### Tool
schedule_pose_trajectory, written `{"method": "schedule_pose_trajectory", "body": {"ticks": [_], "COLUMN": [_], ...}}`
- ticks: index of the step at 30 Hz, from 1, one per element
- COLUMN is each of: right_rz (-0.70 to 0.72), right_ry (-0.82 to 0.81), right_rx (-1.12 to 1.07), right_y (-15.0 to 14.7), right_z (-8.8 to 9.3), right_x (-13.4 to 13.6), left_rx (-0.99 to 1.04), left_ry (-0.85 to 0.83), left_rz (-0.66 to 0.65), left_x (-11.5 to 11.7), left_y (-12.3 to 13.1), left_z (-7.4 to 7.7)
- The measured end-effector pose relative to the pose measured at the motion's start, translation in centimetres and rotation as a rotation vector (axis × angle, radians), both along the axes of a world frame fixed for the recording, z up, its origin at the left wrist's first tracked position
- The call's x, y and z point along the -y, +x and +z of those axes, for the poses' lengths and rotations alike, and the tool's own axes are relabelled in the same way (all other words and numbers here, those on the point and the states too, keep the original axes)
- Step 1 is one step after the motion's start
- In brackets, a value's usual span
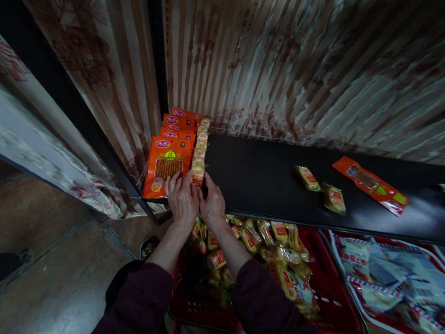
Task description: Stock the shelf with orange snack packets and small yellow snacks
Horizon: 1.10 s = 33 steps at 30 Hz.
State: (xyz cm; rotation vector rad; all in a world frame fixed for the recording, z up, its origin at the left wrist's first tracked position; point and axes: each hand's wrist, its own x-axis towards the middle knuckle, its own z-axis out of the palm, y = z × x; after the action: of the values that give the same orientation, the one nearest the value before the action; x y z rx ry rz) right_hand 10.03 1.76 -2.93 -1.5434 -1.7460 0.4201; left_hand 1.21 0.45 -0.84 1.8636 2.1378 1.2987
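Observation:
At the left end of the black shelf, my left hand (183, 201) and my right hand (213, 202) meet at the front of a row of small yellow snack packets (199, 157). Their fingertips close from both sides on the frontmost packet (197, 177), which stands upright; its lower part is hidden by the fingers. The left hand's fingers also overlap the lower right corner of an orange snack bag (161, 154). Several more such orange bags (182, 121) stand in a line behind that one, beside the yellow row.
Two loose yellow packets (307, 178) and a long orange packet (371, 184) lie on the shelf (252, 177). Below, a red basket (335, 307) holds many yellow packets, next to another basket of white-blue bags (399, 286). A patterned curtain (294, 64) hangs behind.

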Motion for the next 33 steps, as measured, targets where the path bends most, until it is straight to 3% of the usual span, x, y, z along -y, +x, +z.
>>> {"method": "schedule_pose_trajectory", "body": {"ticks": [8, 33], "right_rz": [0.002, 0.041], "right_ry": [-0.030, 0.019], "right_rx": [0.029, -0.031], "right_y": [-0.03, 0.11], "right_z": [0.65, 0.39], "right_x": [0.02, -0.12], "left_rx": [-0.017, -0.059], "left_ry": [0.021, 0.037], "left_rz": [0.017, 0.019], "left_x": [-0.22, -0.48], "left_y": [0.01, 0.11], "left_z": [-0.28, -0.48]}}
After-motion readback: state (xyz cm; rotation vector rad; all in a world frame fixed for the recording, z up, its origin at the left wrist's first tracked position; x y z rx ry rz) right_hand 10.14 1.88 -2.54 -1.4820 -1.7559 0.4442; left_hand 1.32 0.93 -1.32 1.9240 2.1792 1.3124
